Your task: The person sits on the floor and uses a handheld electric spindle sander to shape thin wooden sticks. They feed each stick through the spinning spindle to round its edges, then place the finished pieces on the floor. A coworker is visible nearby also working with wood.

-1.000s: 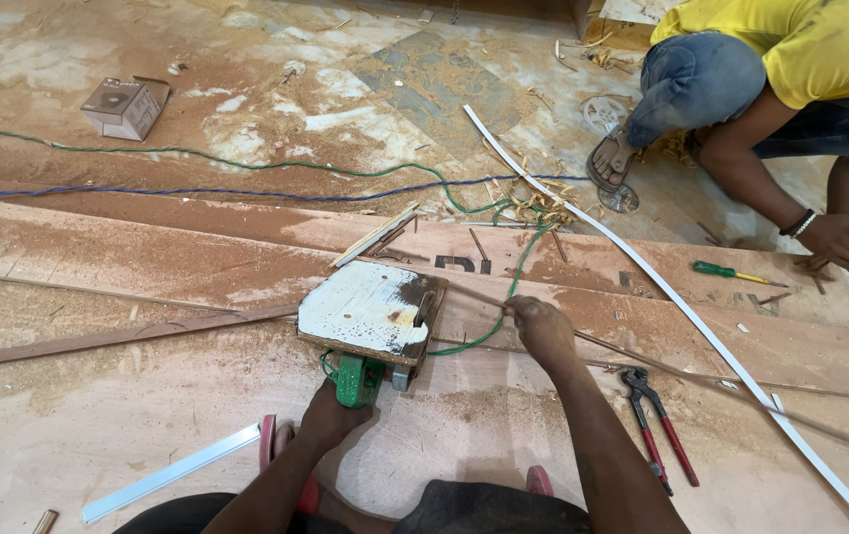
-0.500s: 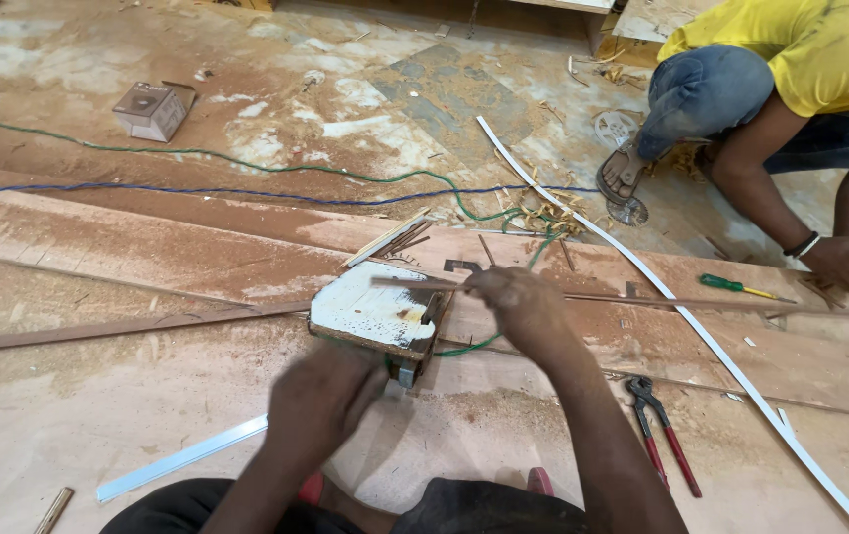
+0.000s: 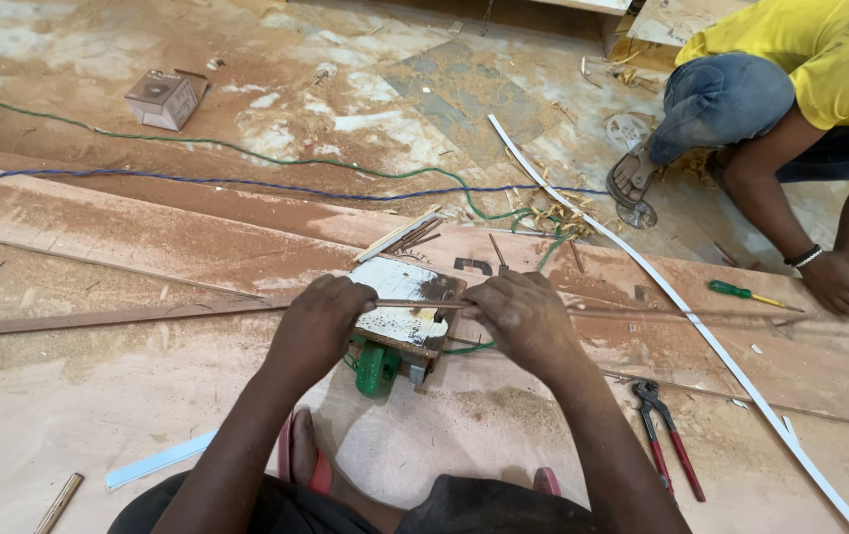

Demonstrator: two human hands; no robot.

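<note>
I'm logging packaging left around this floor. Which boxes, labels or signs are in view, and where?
Small box: far left on the dusty floor beyond the green cable, squarish, grey-brown, flap open.
No labels, signs or screens show.

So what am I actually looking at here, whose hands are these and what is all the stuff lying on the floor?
The view comes from a camera on a person's head, looking down at their own two bare hands. The left hand and right hand hold a long thin wooden strip across a small green power tool with a pale flat plate, which sits on dusty plywood sheets. Around it lie red-handled pincers, a green-handled screwdriver, a long white plastic strip and a green cable. At the top right crouches another person in a yellow shirt, hands on the floor.
</note>
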